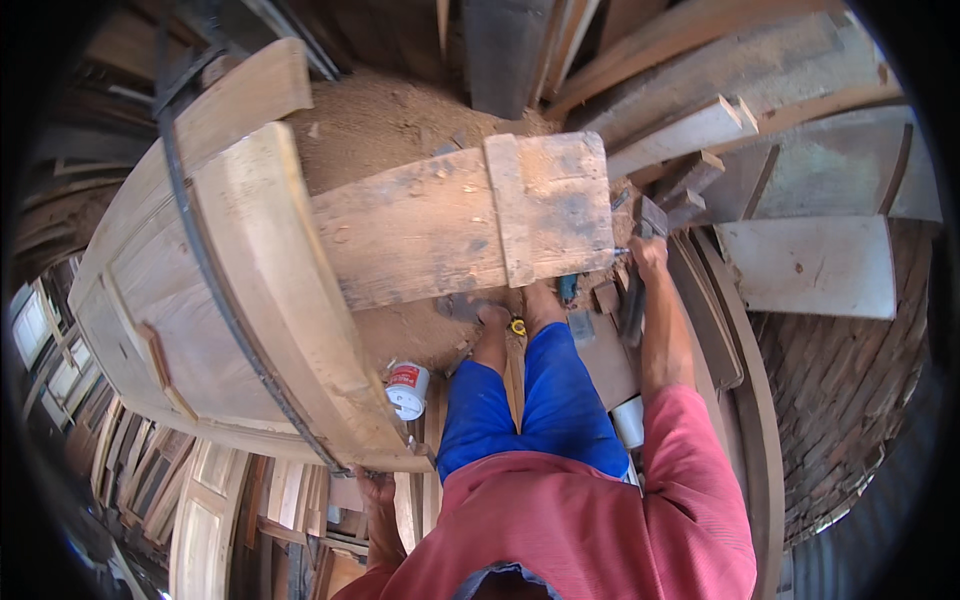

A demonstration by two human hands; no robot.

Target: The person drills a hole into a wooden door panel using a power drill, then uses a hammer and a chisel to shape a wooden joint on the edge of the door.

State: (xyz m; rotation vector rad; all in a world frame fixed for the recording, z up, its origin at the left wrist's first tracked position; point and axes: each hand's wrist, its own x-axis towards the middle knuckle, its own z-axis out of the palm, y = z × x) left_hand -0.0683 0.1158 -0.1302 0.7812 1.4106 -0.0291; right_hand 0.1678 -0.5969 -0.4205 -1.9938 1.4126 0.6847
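A panelled wooden door [215, 300] lies at the left, with a long dark bar clamp [205, 240] across it. At the clamp's near end, by the door's lower edge, my left hand [376, 488] is closed round it, its fingers partly hidden. My right hand [649, 254] is closed on a hammer [652, 217] with a dark, blocky head, just beyond the right end of a worn plank bench [420, 225]. A thin pointed metal piece [617, 252] shows between that hand and the bench. A crosspiece [509, 210] lies across the bench top.
A white tub [407, 390] with a red label stands beside my left leg. Between my feet is a yellow tape measure [517, 327]. Boards [700, 135] lean at the upper right, near a pale panel [808, 267]. Timber offcuts [140, 480] crowd the lower left, and sawdust covers the floor [385, 120].
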